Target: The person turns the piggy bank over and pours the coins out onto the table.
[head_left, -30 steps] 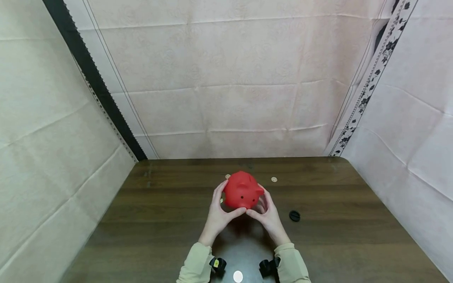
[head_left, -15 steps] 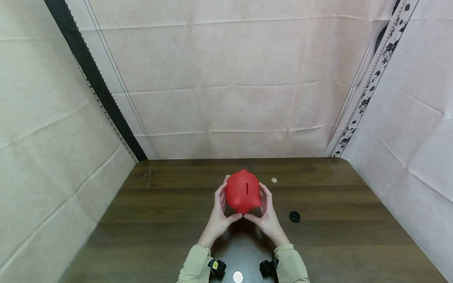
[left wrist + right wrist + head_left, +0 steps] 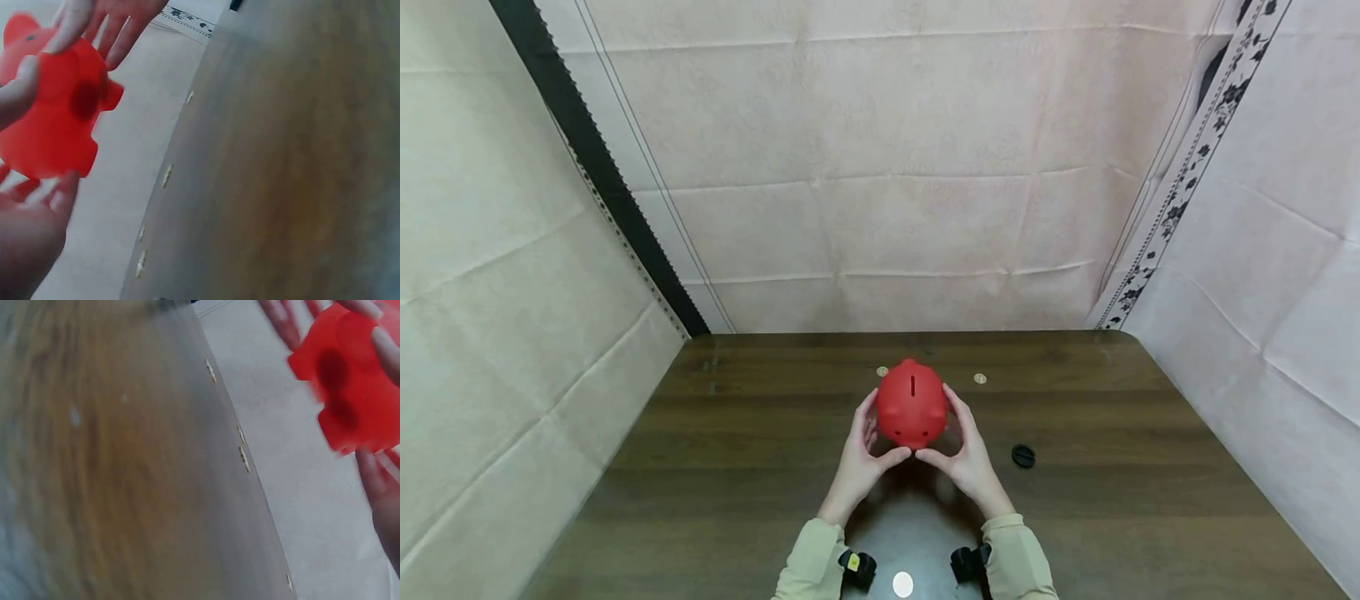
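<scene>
A red piggy bank (image 3: 912, 407) is held up over the wooden table between both hands. Its coin slot and snout face the head camera. My left hand (image 3: 859, 458) grips its left side, and my right hand (image 3: 967, 462) grips the right side. Both thumbs meet close together below the snout, while the other fingers reach around the sides, partly hidden behind it. From the left wrist, the piggy bank (image 3: 53, 125) shows its stubby feet and a dark round patch on the underside. In the right wrist view, the piggy bank (image 3: 369, 394) is partly covered by fingers.
A black round plug (image 3: 1022, 456) lies on the table (image 3: 760, 500) to the right of the hands. Farther back are a coin (image 3: 882, 371) behind the left hand and another coin (image 3: 980, 378) toward the right. Pale cloth (image 3: 887, 167) hangs behind the table.
Both hands have turned the piggy bank, bringing its slot into view and its snout round toward the head camera. It has shifted slightly left. The plug stays put.
</scene>
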The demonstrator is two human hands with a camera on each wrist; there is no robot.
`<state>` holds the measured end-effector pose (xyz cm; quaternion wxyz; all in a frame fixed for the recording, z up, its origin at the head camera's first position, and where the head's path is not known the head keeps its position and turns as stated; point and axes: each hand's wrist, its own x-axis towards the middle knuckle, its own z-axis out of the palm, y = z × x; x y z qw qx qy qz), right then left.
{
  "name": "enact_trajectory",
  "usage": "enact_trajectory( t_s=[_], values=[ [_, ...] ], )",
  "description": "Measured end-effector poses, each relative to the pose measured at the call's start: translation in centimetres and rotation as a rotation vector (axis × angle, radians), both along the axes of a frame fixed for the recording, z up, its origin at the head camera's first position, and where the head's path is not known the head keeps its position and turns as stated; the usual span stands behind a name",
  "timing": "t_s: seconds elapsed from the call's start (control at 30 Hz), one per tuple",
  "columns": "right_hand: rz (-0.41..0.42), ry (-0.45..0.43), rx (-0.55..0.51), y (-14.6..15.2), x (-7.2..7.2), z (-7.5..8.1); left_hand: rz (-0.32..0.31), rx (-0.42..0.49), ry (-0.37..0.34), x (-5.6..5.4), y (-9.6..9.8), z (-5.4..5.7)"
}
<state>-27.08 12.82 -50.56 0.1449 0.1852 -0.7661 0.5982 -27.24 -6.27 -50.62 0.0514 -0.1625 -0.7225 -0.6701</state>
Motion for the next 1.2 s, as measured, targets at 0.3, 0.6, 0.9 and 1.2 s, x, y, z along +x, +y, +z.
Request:
enact_trajectory(
  t_s=[0.3, 0.6, 0.9, 1.2],
  values=[
    [-0.16, -0.073, 0.034, -0.6, 0.0, 0.3, 0.07, 0.058, -0.094, 0.0, 0.7, -0.1],
    [-0.053, -0.146, -0.037, -0.2, 0.3, 0.7, 0.174, 0.15, -0.215, -0.2, 0.8, 1.4],
    [-0.08, -0.197, -0.077, -0.2, 0.3, 0.2, 0.217, -0.024, -0.376, -0.4, 0.5, 2.9],
    [-0.11, -0.232, -0.085, -0.7, 0.6, 1.1, 0.16, -0.042, -0.447, 0.0, 0.0, 2.8]
  ],
)
